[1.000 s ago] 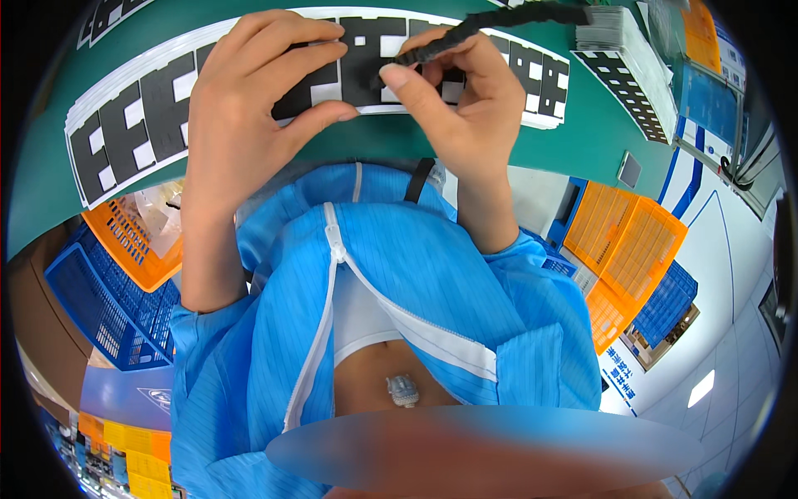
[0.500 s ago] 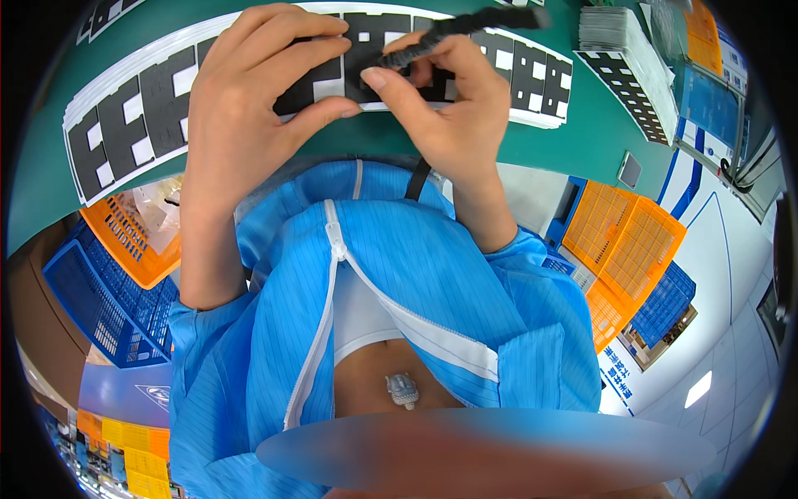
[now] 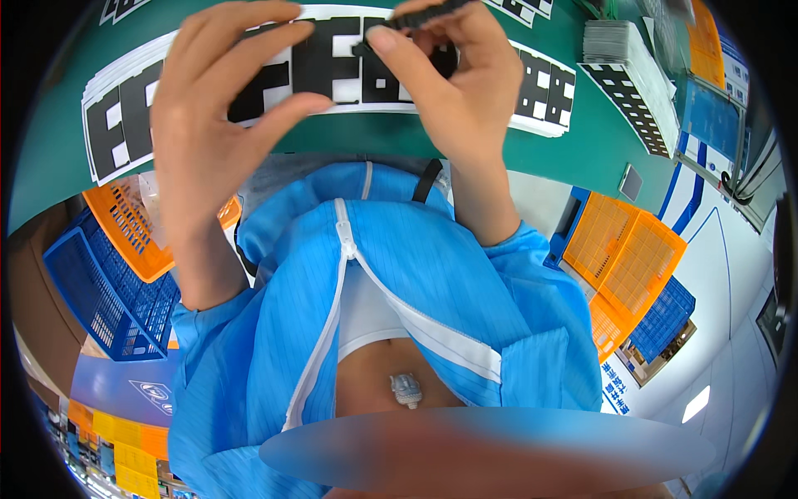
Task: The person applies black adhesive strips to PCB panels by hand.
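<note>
A long stack of white sheets (image 3: 391,107) with black cut-out-like shapes lies across the green table in front of me. My left hand (image 3: 204,108) is over the left part of the stack, fingers spread and thumb apart, with nothing visible in it. My right hand (image 3: 461,91) is closed around a slim black tool with a ribbed, wrapped-looking handle (image 3: 432,13). Its dark lower end shows by my thumb tip, over the middle of the sheets. My fingers hide part of the tool, so its exact kind does not show.
On the table's right stands a thick pile of similar sheets (image 3: 617,46), with a small flat grey device (image 3: 632,181) near the edge. An orange crate (image 3: 623,237) is below on the right. Blue (image 3: 108,287) and orange (image 3: 125,237) baskets are on the left.
My left hand has moved left, away from the right one, and its fingers have opened wider. The tool in my right hand has shifted up slightly, and the sheets look shifted or turned.
</note>
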A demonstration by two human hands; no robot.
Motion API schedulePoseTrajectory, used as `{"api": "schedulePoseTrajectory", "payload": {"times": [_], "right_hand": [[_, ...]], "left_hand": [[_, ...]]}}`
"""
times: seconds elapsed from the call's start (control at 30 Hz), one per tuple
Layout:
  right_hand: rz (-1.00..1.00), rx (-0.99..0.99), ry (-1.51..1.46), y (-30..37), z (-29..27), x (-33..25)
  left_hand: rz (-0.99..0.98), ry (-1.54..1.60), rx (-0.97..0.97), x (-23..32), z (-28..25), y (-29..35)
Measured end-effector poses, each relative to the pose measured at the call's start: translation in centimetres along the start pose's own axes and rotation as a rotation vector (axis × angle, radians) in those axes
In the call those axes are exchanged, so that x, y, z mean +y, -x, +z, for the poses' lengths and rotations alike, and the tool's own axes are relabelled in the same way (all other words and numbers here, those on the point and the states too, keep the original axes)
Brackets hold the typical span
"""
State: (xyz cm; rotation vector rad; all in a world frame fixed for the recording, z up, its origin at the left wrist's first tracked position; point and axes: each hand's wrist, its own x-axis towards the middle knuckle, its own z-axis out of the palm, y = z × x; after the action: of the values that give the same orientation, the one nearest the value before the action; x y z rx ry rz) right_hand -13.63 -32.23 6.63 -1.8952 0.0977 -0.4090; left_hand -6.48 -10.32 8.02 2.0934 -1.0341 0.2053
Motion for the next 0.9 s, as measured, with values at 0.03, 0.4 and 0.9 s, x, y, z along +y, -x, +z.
{"api": "schedulePoseTrajectory", "payload": {"times": [0.03, 0.4, 0.9], "right_hand": [[-0.002, -0.001, -0.002, -0.4, 0.4, 0.5], [0.114, -0.002, 0.080, -1.4, 3.9, -1.6], [0.138, 0.099, -0.395, 0.3, 2.0, -0.2]], "left_hand": [[0.000, -0.003, 0.001, -0.6, -0.1, 0.4], [-0.024, 0.073, -0.004, -2.7, 0.6, 1.6], [0.020, 0.057, 0.003, -3.0, 0.7, 1.6]]}}
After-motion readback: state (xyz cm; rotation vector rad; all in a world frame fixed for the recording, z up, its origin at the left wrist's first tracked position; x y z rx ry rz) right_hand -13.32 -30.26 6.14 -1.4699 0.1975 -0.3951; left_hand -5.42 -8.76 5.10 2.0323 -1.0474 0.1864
